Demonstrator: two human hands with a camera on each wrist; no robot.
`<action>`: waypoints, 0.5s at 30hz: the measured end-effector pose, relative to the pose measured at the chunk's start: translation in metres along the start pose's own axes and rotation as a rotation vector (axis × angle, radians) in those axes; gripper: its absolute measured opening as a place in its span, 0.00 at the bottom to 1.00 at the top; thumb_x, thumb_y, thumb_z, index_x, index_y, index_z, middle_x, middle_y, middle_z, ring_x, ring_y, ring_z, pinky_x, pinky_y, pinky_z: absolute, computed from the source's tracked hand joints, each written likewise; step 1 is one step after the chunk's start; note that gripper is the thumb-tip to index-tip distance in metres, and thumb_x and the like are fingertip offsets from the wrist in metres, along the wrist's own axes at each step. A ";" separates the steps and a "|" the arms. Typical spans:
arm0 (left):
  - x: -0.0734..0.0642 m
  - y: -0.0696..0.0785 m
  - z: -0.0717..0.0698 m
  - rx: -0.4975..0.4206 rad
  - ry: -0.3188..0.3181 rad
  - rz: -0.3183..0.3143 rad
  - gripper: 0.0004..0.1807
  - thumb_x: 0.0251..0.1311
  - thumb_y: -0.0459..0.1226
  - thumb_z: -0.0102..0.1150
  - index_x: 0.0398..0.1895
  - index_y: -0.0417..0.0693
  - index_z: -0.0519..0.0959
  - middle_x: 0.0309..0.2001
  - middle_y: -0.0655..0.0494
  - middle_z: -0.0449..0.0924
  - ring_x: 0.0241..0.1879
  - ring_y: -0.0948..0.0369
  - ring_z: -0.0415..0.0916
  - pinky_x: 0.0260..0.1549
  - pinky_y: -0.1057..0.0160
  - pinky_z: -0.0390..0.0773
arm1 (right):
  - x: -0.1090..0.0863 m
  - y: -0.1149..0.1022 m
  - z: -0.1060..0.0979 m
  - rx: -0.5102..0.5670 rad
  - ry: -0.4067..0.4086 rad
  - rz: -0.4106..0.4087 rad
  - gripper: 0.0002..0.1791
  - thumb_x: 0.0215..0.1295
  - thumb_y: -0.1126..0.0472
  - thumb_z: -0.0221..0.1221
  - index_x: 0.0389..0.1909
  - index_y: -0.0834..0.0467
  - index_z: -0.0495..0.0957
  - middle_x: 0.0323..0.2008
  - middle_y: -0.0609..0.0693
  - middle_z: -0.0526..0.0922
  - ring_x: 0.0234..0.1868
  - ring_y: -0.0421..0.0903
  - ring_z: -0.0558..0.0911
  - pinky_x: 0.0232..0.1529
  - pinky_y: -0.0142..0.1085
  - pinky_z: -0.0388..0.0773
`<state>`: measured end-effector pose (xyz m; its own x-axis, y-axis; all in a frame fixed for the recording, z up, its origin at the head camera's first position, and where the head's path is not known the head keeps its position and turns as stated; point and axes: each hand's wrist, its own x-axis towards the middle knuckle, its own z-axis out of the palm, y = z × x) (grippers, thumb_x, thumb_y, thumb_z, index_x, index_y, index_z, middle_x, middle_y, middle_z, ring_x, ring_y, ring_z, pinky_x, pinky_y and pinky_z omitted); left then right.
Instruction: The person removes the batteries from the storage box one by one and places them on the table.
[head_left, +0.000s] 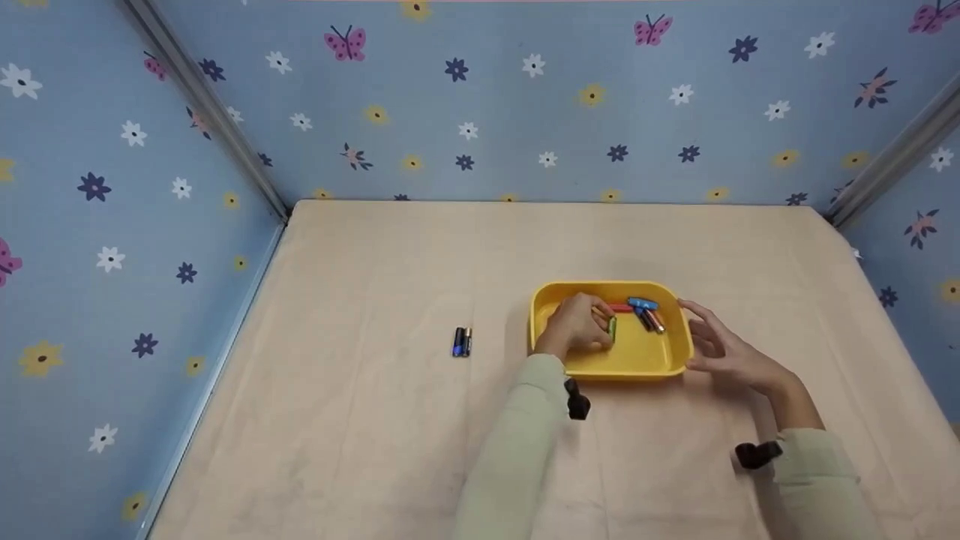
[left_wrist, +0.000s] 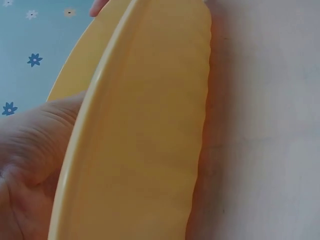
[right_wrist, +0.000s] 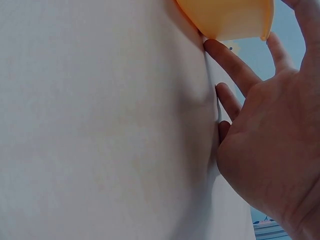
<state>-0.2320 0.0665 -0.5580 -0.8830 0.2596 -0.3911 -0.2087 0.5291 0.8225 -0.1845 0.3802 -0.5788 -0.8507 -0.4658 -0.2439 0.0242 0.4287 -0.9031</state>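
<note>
A yellow plastic tray (head_left: 600,367) sits on the cloth-covered table. Inside it, my left hand (head_left: 579,324) pinches a small green battery (head_left: 612,330) standing roughly upright. In the left wrist view the tray's wall (left_wrist: 140,120) hides the fingers of that hand. At the tray's right end, my right hand (head_left: 739,360) has its fingers spread, fingertips touching the outer wall. Towards the tray's back right lie several batteries: a blue one (head_left: 643,303), a red one (head_left: 619,307) and darker ones (head_left: 643,319) beside them.
Two dark batteries (head_left: 462,342) lie side by side on the table (head_left: 360,300), left of the tray. Blue flower-patterned panels (head_left: 495,112) stand around the back and sides, with metal posts at the corners. A black wrist camera (head_left: 576,400) is on the left sleeve.
</note>
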 end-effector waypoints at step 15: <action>-0.004 0.010 -0.011 0.129 -0.031 0.054 0.22 0.56 0.30 0.87 0.53 0.51 0.92 0.45 0.56 0.93 0.40 0.64 0.82 0.53 0.61 0.87 | -0.001 -0.005 0.001 -0.009 0.007 0.034 0.57 0.79 0.57 0.69 0.94 0.39 0.40 0.92 0.68 0.51 0.91 0.77 0.47 0.81 0.84 0.46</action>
<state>-0.2352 0.0621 -0.5441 -0.8777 0.3141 -0.3620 -0.1039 0.6126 0.7836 -0.1830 0.3777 -0.5746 -0.8529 -0.4453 -0.2723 0.0487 0.4516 -0.8909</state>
